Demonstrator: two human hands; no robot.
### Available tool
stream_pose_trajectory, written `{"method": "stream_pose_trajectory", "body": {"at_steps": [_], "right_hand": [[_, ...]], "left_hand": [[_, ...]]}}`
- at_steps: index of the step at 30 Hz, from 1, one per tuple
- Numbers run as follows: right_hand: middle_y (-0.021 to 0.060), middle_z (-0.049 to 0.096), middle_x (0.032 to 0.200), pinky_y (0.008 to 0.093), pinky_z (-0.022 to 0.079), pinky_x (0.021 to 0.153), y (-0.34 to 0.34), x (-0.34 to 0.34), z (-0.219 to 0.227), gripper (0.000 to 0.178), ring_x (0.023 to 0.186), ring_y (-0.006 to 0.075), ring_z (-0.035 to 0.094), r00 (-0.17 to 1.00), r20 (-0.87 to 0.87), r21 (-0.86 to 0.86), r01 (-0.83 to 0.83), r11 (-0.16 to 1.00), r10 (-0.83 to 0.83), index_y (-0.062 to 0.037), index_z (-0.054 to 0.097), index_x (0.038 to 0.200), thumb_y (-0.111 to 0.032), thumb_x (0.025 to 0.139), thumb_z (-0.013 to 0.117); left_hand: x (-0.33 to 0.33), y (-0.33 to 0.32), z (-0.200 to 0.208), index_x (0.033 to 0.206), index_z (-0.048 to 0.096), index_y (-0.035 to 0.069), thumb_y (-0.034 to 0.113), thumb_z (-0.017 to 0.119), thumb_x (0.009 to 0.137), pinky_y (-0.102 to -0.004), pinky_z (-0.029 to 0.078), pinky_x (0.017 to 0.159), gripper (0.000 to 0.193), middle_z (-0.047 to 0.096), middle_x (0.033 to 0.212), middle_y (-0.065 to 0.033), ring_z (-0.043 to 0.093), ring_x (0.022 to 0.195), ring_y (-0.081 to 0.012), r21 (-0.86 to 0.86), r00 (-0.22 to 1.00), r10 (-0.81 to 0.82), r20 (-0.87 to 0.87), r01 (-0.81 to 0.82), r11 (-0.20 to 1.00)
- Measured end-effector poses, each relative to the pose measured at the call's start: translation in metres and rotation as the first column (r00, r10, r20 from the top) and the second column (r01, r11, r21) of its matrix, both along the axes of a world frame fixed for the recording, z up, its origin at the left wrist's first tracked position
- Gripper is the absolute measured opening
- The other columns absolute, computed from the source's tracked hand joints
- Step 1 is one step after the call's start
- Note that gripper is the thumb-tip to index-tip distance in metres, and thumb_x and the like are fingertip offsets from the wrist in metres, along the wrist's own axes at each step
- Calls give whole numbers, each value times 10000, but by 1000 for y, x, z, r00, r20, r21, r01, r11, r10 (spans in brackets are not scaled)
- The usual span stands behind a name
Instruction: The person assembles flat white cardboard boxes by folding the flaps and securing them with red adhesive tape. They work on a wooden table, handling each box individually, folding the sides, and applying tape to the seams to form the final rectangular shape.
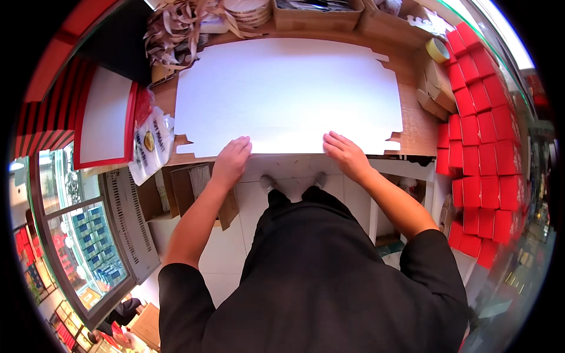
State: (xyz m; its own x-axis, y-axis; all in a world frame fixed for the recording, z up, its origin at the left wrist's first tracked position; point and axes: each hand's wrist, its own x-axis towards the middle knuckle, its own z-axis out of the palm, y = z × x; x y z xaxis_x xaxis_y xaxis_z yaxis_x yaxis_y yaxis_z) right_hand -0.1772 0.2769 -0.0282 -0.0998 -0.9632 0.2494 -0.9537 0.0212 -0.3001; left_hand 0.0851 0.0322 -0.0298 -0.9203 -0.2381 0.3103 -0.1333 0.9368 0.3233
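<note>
From here I see the left hand [233, 157] and right hand [345, 154], fingers together, at the white cardboard's [288, 97] near edge, but can't tell whether either pinches it.

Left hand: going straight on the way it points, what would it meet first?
The white sheet, already at its fingertips. Passing over that, the left hand would probably come next to the brown box beyond the sheet's far edge, though depth is unclear from this one view.
</note>
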Motion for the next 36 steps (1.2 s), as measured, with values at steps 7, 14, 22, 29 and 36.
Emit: {"method": "stream_pose_trajectory", "body": {"at_steps": [7,14,22,29,36], "right_hand": [[96,609,1213,354,476,946,1,-5,2,291,1162,258,562,998,62,-19,15,1000,-14,-44,609,1082,-96,799,654],[130,639,940,411,481,772,-24,-14,19,152,891,323,598,972,157,222,138,965,-175,-44,572,985,-75,838,550],[124,576,952,402,443,812,-38,-50,4,398,962,297,543,890,-285,146,408,901,-357,-80,567,944,-446,813,650],[82,528,862,386,458,720,-58,-12,-21,123,852,255,545,971,-124,18,208,978,-204,-104,558,867,-103,745,573],[72,600,614,381,496,548,-113,42,-33,237,595,259,615,937,118,-164,344,925,-328,-104,568,658,-269,809,644]], "left_hand": [[-2,-4,5,1003,597,1,37,603,809,-394,510,814,198,631,1019,-125,606,973,-299,30,999,-15,-43,17,999],[-33,-29,20,868,540,59,132,520,899,-409,490,663,82,621,761,-125,610,756,-311,132,982,89,169,-112,985],[-51,-53,6,926,596,96,257,611,848,-402,440,808,180,623,973,-82,593,946,-222,-406,929,304,212,-199,892],[-84,12,-20,888,551,80,101,583,785,-397,428,777,110,562,908,-85,544,897,-261,7,996,-84,41,84,996],[-92,2,-23,759,521,85,153,597,806,-409,427,682,112,530,751,-88,538,760,-269,47,999,-18,-52,20,999]]}}
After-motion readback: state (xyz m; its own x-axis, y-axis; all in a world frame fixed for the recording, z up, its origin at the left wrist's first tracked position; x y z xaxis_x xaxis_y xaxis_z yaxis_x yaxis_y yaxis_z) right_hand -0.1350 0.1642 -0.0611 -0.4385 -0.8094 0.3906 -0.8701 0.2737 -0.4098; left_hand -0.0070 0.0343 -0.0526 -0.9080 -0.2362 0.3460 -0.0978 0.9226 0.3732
